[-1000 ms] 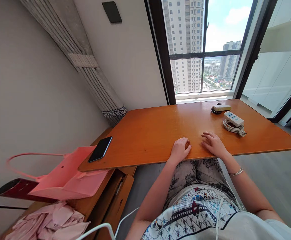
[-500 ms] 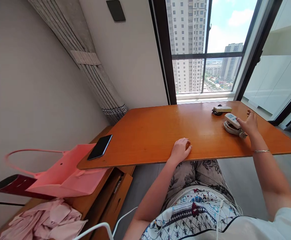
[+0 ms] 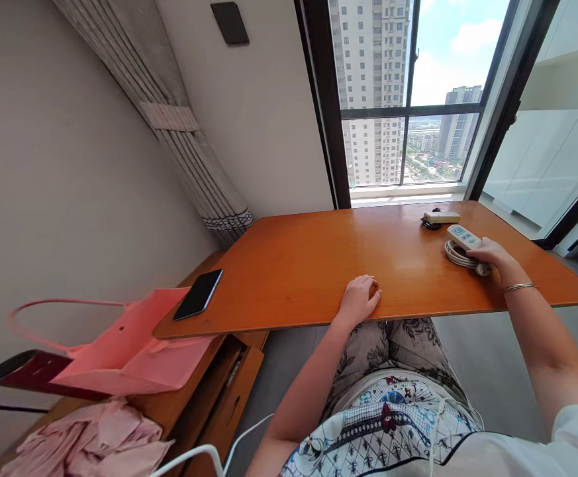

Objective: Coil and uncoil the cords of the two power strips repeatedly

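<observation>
My right hand point(image 3: 494, 252) is closed around the near end of a white power strip point(image 3: 463, 236), by its coiled pale cable point(image 3: 460, 257) and plug. The strip lies on the orange-brown wooden table point(image 3: 289, 265) near its right side. Behind it lies a second, cream-coloured power strip point(image 3: 441, 216) with a black cable. On the table's front edge rests my left hand point(image 3: 359, 299), its fingers curled in loosely with nothing visible in them.
A black phone point(image 3: 198, 294) lies at the table's left corner. Beside it, lower down, a pink bag point(image 3: 134, 344) and crumpled pink cloth point(image 3: 90, 437) sit on a wooden cabinet point(image 3: 229, 404). A window point(image 3: 408, 111) stands behind the table.
My right hand has come down from a raised, half-curled pose beside the white power strip and closed on its near end. The left hand has stayed in place.
</observation>
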Demonstrator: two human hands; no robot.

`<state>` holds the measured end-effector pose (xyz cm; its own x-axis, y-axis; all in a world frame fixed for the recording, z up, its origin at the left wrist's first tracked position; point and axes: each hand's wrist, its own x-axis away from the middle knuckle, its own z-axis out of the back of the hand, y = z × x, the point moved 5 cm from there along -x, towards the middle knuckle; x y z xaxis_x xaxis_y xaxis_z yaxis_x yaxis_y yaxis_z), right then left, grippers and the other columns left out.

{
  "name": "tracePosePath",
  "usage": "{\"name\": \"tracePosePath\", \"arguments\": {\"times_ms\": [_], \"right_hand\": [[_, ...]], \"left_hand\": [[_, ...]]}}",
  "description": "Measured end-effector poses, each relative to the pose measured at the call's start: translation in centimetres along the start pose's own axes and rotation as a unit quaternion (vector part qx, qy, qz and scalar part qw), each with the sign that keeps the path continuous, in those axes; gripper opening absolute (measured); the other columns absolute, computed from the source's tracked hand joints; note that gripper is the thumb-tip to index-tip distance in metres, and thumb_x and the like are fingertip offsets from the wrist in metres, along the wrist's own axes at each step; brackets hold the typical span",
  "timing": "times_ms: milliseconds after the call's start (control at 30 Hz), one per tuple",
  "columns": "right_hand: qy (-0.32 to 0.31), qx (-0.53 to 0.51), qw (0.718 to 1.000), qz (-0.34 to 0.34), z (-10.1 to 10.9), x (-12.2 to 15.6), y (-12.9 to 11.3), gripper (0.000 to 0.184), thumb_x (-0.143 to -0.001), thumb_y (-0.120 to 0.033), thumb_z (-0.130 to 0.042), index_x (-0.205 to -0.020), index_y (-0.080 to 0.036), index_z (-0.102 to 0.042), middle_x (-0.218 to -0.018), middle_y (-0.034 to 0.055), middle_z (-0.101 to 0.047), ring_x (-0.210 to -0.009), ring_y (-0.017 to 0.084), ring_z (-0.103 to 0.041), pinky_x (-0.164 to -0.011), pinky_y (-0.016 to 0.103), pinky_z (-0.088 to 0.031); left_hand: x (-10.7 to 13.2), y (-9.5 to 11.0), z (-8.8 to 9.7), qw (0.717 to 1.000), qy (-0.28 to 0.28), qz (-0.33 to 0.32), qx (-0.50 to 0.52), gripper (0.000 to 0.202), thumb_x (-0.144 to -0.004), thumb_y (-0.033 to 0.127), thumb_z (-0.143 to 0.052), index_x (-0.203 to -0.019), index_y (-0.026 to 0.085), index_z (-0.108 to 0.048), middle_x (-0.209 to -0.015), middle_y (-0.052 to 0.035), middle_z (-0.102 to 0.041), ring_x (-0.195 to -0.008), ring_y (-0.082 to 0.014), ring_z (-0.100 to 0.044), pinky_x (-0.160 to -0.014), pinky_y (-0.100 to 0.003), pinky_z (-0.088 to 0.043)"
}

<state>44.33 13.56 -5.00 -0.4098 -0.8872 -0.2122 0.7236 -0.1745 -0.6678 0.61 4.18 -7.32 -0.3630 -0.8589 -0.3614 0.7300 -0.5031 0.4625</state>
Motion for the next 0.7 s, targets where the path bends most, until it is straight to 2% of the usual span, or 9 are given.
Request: {"name": "tracePosePath", "arguments": {"times_ms": [100, 133, 267, 433, 567, 700], "right_hand": [[-0.020, 0.055, 0.997, -0.051, -0.1, 1.2, 0.0, 0.048, -0.047, -0.037, -0.087, -0.077, -0.023, -0.052, -0.082, 0.0138, -0.067, -0.090, 0.038, -0.067, -0.071, 0.048, -0.054], [-0.012, 0.046, 0.998, -0.048, -0.1, 1.7, -0.3, 0.048, -0.050, -0.038, -0.086, -0.080, -0.023, -0.052, -0.086, 0.0144, -0.067, -0.092, 0.038, -0.067, -0.071, 0.048, -0.054], [0.027, -0.095, 0.995, -0.012, -0.4, 3.7, -2.2, 0.045, -0.055, -0.032, -0.078, -0.090, -0.023, -0.052, -0.095, 0.0101, -0.068, -0.091, 0.031, -0.066, -0.073, 0.043, -0.055], [0.009, -0.306, 0.951, 0.032, -1.9, 5.7, -5.7, 0.056, -0.052, -0.034, -0.078, -0.101, -0.023, -0.052, -0.102, 0.0060, -0.068, -0.090, 0.024, -0.065, -0.074, 0.036, -0.054], [-0.001, -0.364, 0.926, 0.100, -2.8, 7.5, -9.1, 0.064, -0.052, -0.037, -0.081, -0.107, -0.023, -0.052, -0.106, 0.0059, -0.069, -0.095, 0.024, -0.065, -0.079, 0.038, -0.055], [-0.056, -0.399, 0.904, 0.144, -4.7, 10.1, -12.5, 0.061, -0.059, -0.038, -0.081, -0.109, -0.023, -0.052, -0.107, 0.0066, -0.070, -0.098, 0.025, -0.067, -0.085, 0.042, -0.055]], "left_hand": [[0.0, 0.0, 0.0, 1.000, -0.002, -0.004, 0.003, 0.014, -0.089, 0.027, -0.059, -0.098, 0.021, -0.067, -0.118, -0.0108, -0.071, -0.117, -0.0283, -0.063, -0.103, -0.046, -0.049], [0.0, 0.0, 0.0, 1.000, -0.002, -0.004, 0.003, 0.014, -0.089, 0.026, -0.059, -0.099, 0.021, -0.067, -0.118, -0.0106, -0.071, -0.117, -0.0282, -0.063, -0.104, -0.046, -0.048], [0.1, 0.1, 0.0, 1.000, 0.000, -0.001, 0.002, 0.013, -0.088, 0.025, -0.059, -0.098, 0.021, -0.067, -0.118, -0.0105, -0.071, -0.116, -0.0285, -0.063, -0.104, -0.046, -0.048], [-0.1, -0.4, 0.0, 1.000, -0.003, 0.020, 0.020, 0.022, -0.089, 0.026, -0.058, -0.109, 0.019, -0.064, -0.121, -0.0120, -0.070, -0.117, -0.0291, -0.063, -0.105, -0.047, -0.048], [-0.5, -0.9, -0.3, 0.996, 0.012, 0.028, 0.083, 0.039, -0.090, 0.028, -0.059, -0.127, 0.019, -0.055, -0.129, -0.0139, -0.065, -0.121, -0.0278, -0.062, -0.105, -0.047, -0.049], [-0.9, -0.4, -0.6, 0.988, 0.068, 0.017, 0.141, 0.052, -0.091, 0.031, -0.061, -0.138, 0.020, -0.042, -0.141, -0.0159, -0.054, -0.127, -0.0260, -0.059, -0.109, -0.045, -0.047]]}}
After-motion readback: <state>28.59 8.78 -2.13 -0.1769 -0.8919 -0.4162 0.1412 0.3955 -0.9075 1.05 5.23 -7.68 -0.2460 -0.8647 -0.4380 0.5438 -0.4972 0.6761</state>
